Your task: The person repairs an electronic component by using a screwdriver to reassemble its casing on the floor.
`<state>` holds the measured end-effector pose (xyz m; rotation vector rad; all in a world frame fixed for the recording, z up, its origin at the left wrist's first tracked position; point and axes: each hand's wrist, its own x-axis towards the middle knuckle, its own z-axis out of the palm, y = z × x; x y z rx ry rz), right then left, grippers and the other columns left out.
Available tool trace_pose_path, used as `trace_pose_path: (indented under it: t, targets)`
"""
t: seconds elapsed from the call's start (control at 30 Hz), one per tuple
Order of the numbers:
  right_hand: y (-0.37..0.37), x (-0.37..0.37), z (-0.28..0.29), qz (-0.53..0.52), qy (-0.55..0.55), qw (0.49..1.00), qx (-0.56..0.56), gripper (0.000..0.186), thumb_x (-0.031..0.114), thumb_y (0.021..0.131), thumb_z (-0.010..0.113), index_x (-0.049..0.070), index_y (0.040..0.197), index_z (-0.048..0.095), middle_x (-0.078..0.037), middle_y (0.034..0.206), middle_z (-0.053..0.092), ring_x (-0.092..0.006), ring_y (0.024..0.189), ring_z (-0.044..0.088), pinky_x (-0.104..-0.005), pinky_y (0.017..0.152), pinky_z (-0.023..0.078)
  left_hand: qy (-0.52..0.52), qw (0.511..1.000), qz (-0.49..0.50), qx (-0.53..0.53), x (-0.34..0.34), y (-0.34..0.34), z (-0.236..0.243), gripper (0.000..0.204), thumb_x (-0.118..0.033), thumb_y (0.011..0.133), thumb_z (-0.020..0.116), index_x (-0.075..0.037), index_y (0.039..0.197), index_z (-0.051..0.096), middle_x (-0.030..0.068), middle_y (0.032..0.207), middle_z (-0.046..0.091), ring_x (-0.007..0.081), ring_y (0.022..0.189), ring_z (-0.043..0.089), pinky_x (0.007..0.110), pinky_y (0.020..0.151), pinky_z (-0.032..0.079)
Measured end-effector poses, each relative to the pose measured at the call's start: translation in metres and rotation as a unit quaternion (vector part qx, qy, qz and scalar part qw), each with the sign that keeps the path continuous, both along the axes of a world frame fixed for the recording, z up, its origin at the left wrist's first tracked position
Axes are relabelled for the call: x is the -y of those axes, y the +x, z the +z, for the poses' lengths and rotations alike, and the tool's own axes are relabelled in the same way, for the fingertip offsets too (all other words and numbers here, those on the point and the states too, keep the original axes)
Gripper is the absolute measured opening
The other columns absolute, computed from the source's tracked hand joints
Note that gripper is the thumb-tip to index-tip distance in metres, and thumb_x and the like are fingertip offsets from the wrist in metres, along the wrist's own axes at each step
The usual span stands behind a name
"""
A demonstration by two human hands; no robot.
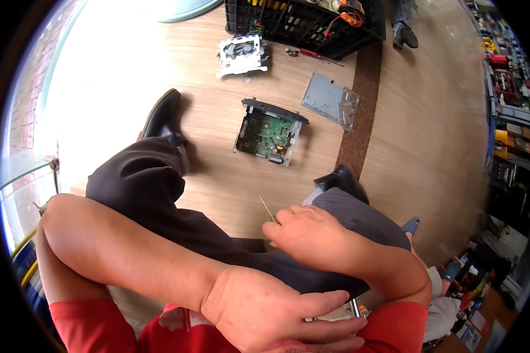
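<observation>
My right hand (306, 232) is closed on a thin tan stick-like tool (266, 206) above my lap. My left hand (268, 309) reaches across my lower body at the bottom, fingers spread, near a shiny metal bar (354, 306); what lies under it is hidden. On the floor between my shoes sits an opened metal electronics housing with a green circuit board (268, 132). A white metal mechanism (241, 56) lies beyond it, and a flat grey metal plate (324, 97) with a vented piece (347, 109) lies to the right.
A black plastic crate (300, 26) with wires and tools stands at the back, beside a red screwdriver (311, 53). Packed shelves (506, 88) line the right. Another person's sandalled foot (412, 226) is at my right. A glass edge (29, 170) is at left.
</observation>
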<state>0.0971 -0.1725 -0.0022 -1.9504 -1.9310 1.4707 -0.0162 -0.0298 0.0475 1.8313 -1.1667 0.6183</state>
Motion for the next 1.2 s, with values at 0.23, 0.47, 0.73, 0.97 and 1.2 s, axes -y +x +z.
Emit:
trace_pose_path:
  t: [0.23, 0.47, 0.73, 0.97, 1.2]
  targets:
    - [-0.003, 0.013, 0.0, -0.016, -0.006, 1.0, 0.014, 0.018, 0.023, 0.097, 0.065, 0.007, 0.104, 0.063, -0.017, 0.099, 0.066, -0.0362, 0.102, 0.066, -0.0462, 0.088, 0.053, -0.061, 0.998, -0.011, -0.012, 0.018, -0.005, -0.007, 0.047, -0.027, 0.093, 0.053, 0.0, 0.128, 0.067, 0.0118, 0.136, 0.066, 0.0328, 0.133, 0.059, 0.054, 0.106, 0.048]
    - [-0.001, 0.02, 0.005, -0.029, 0.032, 0.999, 0.031, 0.016, 0.017, 0.093, 0.063, 0.005, 0.103, 0.062, -0.017, 0.099, 0.067, -0.0355, 0.099, 0.068, -0.0461, 0.085, 0.056, -0.071, 0.995, 0.023, 0.06, 0.021, -0.003, -0.022, 0.056, -0.025, 0.091, 0.048, 0.012, 0.13, 0.062, 0.0243, 0.124, 0.067, 0.0394, 0.12, 0.063, 0.055, 0.101, 0.05]
    - [0.001, 0.013, 0.009, -0.027, 0.044, 0.998, 0.031, 0.012, 0.012, 0.09, 0.06, 0.003, 0.099, 0.063, -0.018, 0.098, 0.069, -0.0348, 0.095, 0.071, -0.0458, 0.081, 0.058, -0.051, 0.998, 0.012, 0.019, 0.017, -0.006, -0.023, 0.059, -0.027, 0.093, 0.045, 0.013, 0.136, 0.058, 0.0242, 0.13, 0.065, 0.0403, 0.126, 0.061, 0.055, 0.104, 0.048]
    - [-0.002, 0.01, 0.001, -0.034, 0.039, 0.998, 0.029, 0.013, 0.013, 0.091, 0.06, 0.004, 0.101, 0.062, -0.017, 0.096, 0.069, -0.0343, 0.096, 0.071, -0.0454, 0.083, 0.058, -0.087, 0.996, 0.014, -0.035, 0.015, -0.013, -0.021, 0.043, -0.025, 0.089, 0.057, -0.002, 0.123, 0.07, 0.0123, 0.134, 0.068, 0.0348, 0.128, 0.062, 0.055, 0.101, 0.05]
    - [-0.003, 0.009, 0.003, -0.061, 0.038, 0.997, 0.025, 0.013, 0.012, 0.092, 0.059, 0.004, 0.102, 0.06, -0.018, 0.096, 0.07, -0.0347, 0.095, 0.072, -0.0456, 0.083, 0.058, -0.046, 0.998, 0.028, -0.009, 0.008, -0.015, -0.026, 0.058, -0.026, 0.094, 0.045, 0.013, 0.135, 0.058, 0.0238, 0.132, 0.065, 0.0404, 0.127, 0.06, 0.053, 0.103, 0.048]
